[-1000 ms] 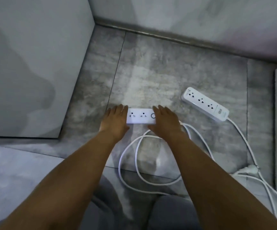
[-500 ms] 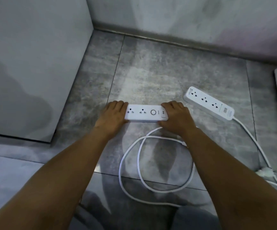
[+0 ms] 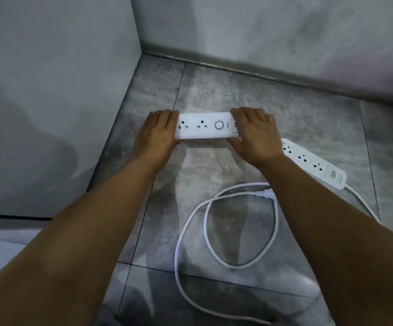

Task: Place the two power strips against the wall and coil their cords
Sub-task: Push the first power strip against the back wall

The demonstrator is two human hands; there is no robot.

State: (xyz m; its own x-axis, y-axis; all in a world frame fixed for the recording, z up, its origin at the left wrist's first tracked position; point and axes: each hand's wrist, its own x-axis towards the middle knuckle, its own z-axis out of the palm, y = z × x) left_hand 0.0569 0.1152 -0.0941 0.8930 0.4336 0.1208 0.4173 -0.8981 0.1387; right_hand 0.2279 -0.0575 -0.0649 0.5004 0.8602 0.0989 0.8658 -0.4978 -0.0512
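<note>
Power strip [image 3: 204, 125] now nearer wall [image 3: 261, 31]

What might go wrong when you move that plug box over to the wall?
The power strip, gripped at its ends by the left hand and right hand, is not yet against the wall. The cord lies in loose crossed loops behind it, so carrying the strip forward may drag them into a tangle. The second strip lies right beside the right forearm, so a careless arm swing might knock it askew.
</note>
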